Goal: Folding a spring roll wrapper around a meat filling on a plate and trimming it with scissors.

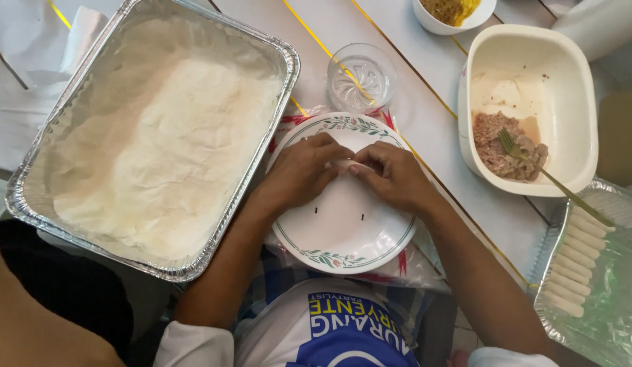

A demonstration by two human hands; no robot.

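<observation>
Both my hands rest on a white plate [343, 234] with a green leaf and flower rim. My left hand [299, 170] and my right hand [391, 173] meet at the plate's upper half, fingers curled over a small pale wrapper roll [346, 164] that they pinch between them. Most of the roll is hidden under my fingers. The plate sits on a clear plastic bag [408, 268] with red print, close to my body.
A large foil tray [30, 204] lined with white paper lies to the left. A clear glass dish [361, 76] stands above the plate. A cream tub [581, 136] holds minced filling [499, 146] and a fork [554, 180]. A foil tray [554, 238] with several finished rolls [577, 261] sits at right.
</observation>
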